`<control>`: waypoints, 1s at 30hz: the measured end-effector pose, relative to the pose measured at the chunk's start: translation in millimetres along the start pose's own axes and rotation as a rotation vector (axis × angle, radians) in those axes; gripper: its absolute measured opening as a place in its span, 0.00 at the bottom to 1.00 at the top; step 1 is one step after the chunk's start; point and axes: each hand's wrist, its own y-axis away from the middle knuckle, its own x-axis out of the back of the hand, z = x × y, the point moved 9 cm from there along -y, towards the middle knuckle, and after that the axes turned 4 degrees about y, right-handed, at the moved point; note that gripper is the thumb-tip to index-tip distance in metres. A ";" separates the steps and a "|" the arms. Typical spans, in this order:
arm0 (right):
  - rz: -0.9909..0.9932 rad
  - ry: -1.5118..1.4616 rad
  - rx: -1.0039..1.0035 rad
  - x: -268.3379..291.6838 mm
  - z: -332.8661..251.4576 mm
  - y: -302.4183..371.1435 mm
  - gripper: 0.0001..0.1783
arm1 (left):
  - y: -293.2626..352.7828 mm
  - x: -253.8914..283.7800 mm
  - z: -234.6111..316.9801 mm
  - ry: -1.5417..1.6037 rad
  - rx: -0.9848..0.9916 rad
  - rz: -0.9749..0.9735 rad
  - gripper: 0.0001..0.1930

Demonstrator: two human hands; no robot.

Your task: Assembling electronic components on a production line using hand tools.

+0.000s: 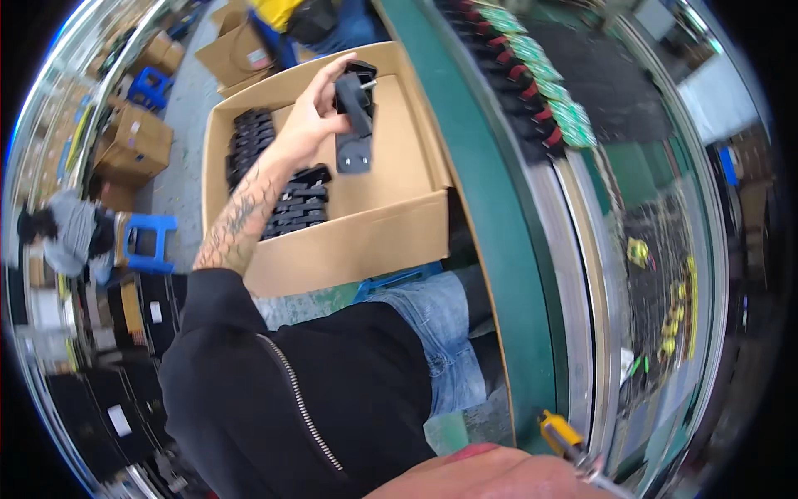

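My left hand (pixel 312 125) reaches over an open cardboard box (pixel 349 249), with fingers and thumb closed around a black plastic part (pixel 356 100). A short metal pin sticks out of that part. Just below it shows a flat black piece (pixel 354 156) with two small metal spots; I cannot tell whether it is joined to the held part or lies apart. Rows of similar black parts (pixel 299 204) are stacked in the box, beside and partly behind my forearm. My right hand does not show.
A green bench edge (pixel 519 274) runs beside the box. On the line beyond are green circuit boards (pixel 544 79), red-and-black parts (pixel 524 83), and a yellow-handled tool (pixel 561 432). A blue stool (pixel 150 241), cartons (pixel 133 141) and another person (pixel 71 229) are at the left.
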 end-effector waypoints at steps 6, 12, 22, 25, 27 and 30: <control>-0.378 -0.288 0.132 -71.7 -90.7 -27.4 0.12 | 29.1 -283.6 4.5 1.238 0.297 -0.505 0.40; -0.574 -0.233 0.985 -139.1 -252.0 24.8 0.54 | 75.7 -438.8 -19.0 1.300 0.908 -0.635 0.29; -0.342 -0.276 1.020 -157.3 -260.8 44.8 0.36 | 126.8 -469.1 -14.8 1.295 1.082 -0.453 0.12; -0.389 -0.349 1.042 -150.0 -248.2 44.9 0.29 | 124.4 -454.9 -14.4 1.173 1.040 -0.341 0.11; -0.405 -0.366 1.022 -151.1 -248.4 42.8 0.27 | 122.3 -449.1 -20.2 1.126 1.042 -0.331 0.11; -0.435 -0.391 0.963 -151.6 -248.4 40.4 0.25 | 119.8 -441.5 -32.7 0.986 1.057 -0.336 0.12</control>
